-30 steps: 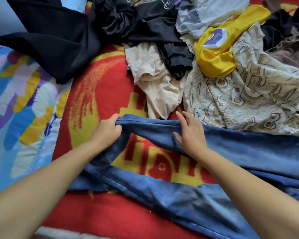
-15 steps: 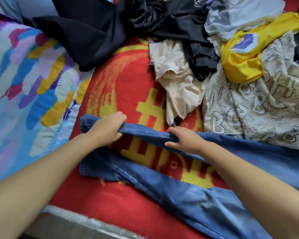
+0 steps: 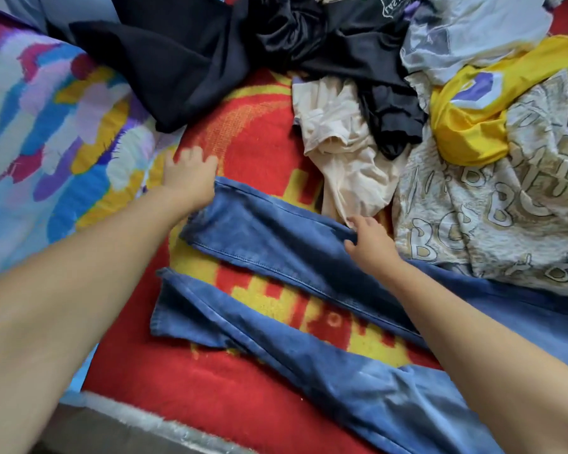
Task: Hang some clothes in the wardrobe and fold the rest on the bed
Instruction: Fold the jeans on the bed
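Folding the long blue denim jeans [image 3: 276, 244] on the bed, on top of the fuzzy red and yellow blanket [image 3: 250, 132]. Lying flat now with both legs spread apart, a strip of red and yellow showing between them. Half a second ago, gripped at the cuff by the left hand and lifted a bit; now let go and dropped flat. Left hand [image 3: 191, 175] now just past the cuff of the far leg, fingers loose and a little blurry, holding nothing, wrist touching the cuff edge. Right hand [image 3: 369, 239] resting on the far edge of the same leg, fingers bent onto the cloth; hard to tell if pinching or only pressing down. So, looks like the smoothing step: far leg pulled straight, not yet laid over the near leg. Probably next: bringing one leg on top of the other, then folding in half. Still lots left to do, with a big messy pile waiting at the back: crumpled cream cotton top [image 3: 345, 158], bright yellow shiny shirt with a purple patch [image 3: 466, 126], pale printed shirt with big letters [image 3: 492, 208], dark black clothes [image 3: 210, 60]. Colourful painted-pattern sheet [image 3: 46, 126] off to the left. No wardrobe in view.
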A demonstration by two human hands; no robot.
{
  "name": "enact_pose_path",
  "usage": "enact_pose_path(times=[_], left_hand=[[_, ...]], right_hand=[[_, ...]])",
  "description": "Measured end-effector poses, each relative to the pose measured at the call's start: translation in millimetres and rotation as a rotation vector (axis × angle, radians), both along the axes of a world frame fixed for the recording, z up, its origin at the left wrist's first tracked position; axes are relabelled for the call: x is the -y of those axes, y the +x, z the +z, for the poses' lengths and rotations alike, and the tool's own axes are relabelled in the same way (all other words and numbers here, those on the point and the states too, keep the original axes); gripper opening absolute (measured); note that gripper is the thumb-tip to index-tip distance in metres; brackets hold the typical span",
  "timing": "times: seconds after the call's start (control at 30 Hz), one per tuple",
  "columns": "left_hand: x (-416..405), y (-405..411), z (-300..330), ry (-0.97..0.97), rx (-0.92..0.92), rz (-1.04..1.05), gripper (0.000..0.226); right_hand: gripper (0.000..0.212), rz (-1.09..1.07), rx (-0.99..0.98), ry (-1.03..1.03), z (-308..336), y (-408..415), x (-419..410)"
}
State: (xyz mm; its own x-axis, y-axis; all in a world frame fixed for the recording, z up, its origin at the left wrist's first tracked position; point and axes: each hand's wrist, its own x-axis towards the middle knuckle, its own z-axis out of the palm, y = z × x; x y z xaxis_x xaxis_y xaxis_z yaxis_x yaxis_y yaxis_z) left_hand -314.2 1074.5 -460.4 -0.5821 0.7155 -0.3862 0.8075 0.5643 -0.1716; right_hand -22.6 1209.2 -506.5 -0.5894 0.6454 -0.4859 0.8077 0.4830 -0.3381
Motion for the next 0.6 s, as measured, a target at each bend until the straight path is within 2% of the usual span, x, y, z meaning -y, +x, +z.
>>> enact_pose_path(times=[0.1, 0.2, 0.27, 0.37, 0.47, 0.53, 0.6], left_hand=[[22.4, 29.4, -39.7, 0.016, 0.106, 0.128, 0.055], [61.5, 52.6, -72.3, 0.066, 0.333, 0.486, 0.067], [80.1, 59.5, -85.3, 0.141, 0.336, 0.569, 0.072], [80.5, 46.8, -94.5, 0.322, 0.259, 0.699, 0.063], [70.1, 23.1, -95.4, 0.305, 0.395, 0.756, 0.029], [69.2, 10.3, -89.7, 0.321, 0.476, 0.672, 0.024], [73.7, -4.8, -80.8, 0.428, 0.463, 0.622, 0.025]], right_hand=[[0.054, 0.065, 0.028, 0.089, -13.2, 15.6, 15.5], [0.053, 0.130, 0.048, 0.217, -17.9, 39.2, 32.5], [0.048, 0.207, -0.077, 0.319, -21.0, 54.4, 49.2], [0.049, 0.383, -0.163, 0.358, -33.1, 72.2, 77.4], [0.053, 0.340, 0.041, 0.267, -45.1, 74.5, 94.7], [0.052, 0.297, 0.204, 0.237, -46.6, 66.7, 101.7], [0.046, 0.273, 0.303, 0.235, -47.3, 55.7, 101.6]])
